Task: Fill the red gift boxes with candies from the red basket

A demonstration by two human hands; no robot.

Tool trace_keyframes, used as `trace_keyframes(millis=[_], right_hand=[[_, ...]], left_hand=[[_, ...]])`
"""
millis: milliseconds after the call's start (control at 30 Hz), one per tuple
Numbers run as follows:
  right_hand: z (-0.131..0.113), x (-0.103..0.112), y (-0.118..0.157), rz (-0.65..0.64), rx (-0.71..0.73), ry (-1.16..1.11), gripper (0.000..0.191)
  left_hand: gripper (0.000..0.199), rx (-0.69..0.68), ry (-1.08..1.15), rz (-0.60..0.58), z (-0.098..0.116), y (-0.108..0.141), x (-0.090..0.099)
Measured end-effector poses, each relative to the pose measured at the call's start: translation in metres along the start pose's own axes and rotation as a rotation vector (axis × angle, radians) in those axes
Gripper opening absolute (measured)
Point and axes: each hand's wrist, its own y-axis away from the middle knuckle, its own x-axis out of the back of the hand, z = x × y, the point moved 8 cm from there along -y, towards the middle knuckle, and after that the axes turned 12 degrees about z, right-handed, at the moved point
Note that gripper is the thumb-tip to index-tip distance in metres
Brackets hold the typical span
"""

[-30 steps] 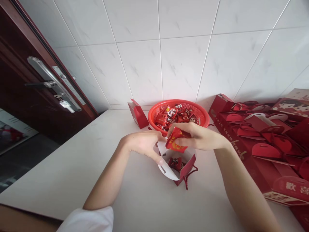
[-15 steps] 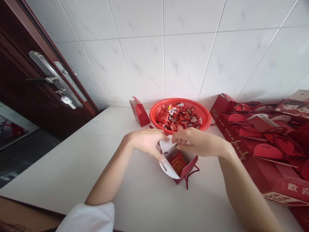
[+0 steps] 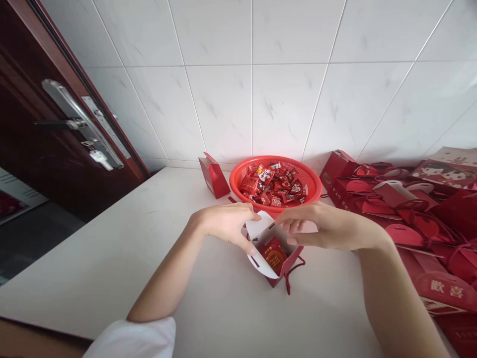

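A small red gift box (image 3: 294, 257) with white inner flaps stands open on the white tabletop (image 3: 149, 248). Inside it lies a red packet (image 3: 275, 256) with gold lettering. My left hand (image 3: 223, 223) grips the box's left side, its thumb at the near flap and its fingers by the far one. Over the right edge of the opening is my right hand (image 3: 324, 226), fingers apart and loosely bent, with nothing seen in them. A twisted dark red cord handle (image 3: 294, 268) hangs from the box's right side.
Behind the box is a red plastic basket (image 3: 316, 186) of wrapped candies (image 3: 274, 186). A red box (image 3: 215, 176) stands left of it. Many red boxes (image 3: 406, 233) crowd the right side. A tiled wall (image 3: 223, 109) is behind; a door (image 3: 30, 64) with keys is left.
My right hand has drawn back to the right from the white flap, and its fingers have spread. My left hand stays on the box. The view has shifted slightly.
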Motion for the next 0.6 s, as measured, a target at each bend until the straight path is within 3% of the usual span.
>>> trace_keyframes(millis=[133, 233, 467, 533, 600], right_hand=[[0.012, -0.006, 0.016, 0.102, -0.018, 0.078, 0.026], [0.029, -0.008, 0.028, 0.293, -0.052, 0.135, 0.032], [0.050, -0.031, 0.055, 0.722, 0.065, 0.251, 0.049], [0.056, -0.036, 0.062, 0.814, 0.048, 0.227, 0.051], [0.061, -0.038, 0.068, 0.891, 0.008, 0.194, 0.052]], left_hand=[[0.062, -0.002, 0.007, 0.010, 0.006, 0.004, 0.001], [0.055, -0.020, 0.040, 0.024, 0.012, 0.009, 0.000], [0.034, -0.162, 0.136, 0.034, 0.038, 0.011, -0.003], [0.039, -0.207, 0.188, 0.045, 0.046, 0.010, -0.002], [0.060, -0.261, 0.262, 0.052, 0.054, 0.009, -0.001]])
